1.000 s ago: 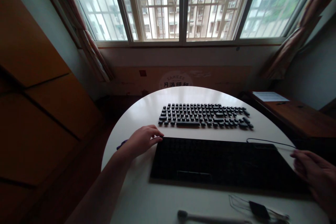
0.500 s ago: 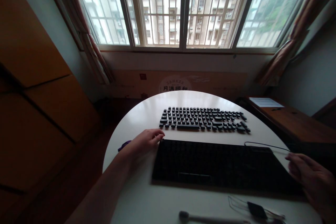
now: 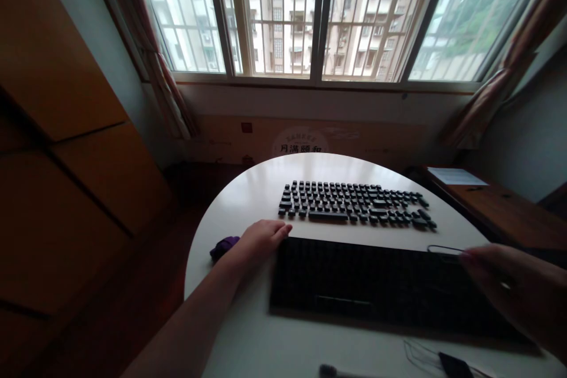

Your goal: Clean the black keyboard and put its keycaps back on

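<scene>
While my left hand [image 3: 263,237] perhaps steadies the keyboard [image 3: 376,283] at lower centre, I cannot tell either hand's grip.
Right hand [image 3: 518,280] is blurred, lower right; keys [image 3: 378,203] lie above in rows, probably for order.

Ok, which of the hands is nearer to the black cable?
Right. The blurred right hand is at the cable, grip unclear; the left hand is at the far left corner of the black keyboard, away from the cable.
</scene>
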Action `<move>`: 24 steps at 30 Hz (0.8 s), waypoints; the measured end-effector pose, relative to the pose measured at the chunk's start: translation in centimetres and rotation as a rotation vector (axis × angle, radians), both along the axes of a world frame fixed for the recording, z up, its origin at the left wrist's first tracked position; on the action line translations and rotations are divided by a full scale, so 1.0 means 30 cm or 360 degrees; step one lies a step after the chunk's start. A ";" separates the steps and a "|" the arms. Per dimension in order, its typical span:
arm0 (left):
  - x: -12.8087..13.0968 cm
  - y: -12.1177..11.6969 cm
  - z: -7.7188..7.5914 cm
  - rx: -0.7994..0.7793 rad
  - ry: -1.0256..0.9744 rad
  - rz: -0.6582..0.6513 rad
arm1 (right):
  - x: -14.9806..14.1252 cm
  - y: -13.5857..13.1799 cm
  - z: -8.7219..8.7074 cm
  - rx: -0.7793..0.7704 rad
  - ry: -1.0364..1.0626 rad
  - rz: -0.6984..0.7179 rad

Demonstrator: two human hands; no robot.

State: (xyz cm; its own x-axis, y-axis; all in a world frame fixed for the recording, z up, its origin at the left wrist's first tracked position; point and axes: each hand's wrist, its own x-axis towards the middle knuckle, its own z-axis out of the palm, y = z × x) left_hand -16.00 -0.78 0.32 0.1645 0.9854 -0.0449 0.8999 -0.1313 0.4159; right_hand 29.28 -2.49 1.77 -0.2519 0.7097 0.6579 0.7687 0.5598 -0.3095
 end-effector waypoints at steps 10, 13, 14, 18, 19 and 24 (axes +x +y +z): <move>0.005 -0.002 -0.020 0.0080 0.0151 0.0025 | -0.639 0.519 0.140 -0.0076 -0.0770 0.0631; 0.004 -0.005 -0.020 0.0099 0.0115 0.0013 | -0.786 0.650 0.126 -0.0096 -0.0922 0.0680; 0.002 -0.005 -0.021 0.0107 0.0100 0.0014 | -0.831 0.687 0.119 -0.0158 -0.0943 0.0677; -0.001 -0.003 -0.028 0.0120 0.0089 0.0013 | -0.983 0.810 0.076 -0.0318 -0.0927 0.0608; -0.001 -0.003 -0.029 0.0121 0.0094 0.0009 | -1.011 0.836 0.063 -0.0360 -0.0912 0.0592; 0.005 -0.011 -0.023 0.0101 0.0146 -0.0014 | -1.092 0.922 0.005 -0.0554 -0.0853 0.0585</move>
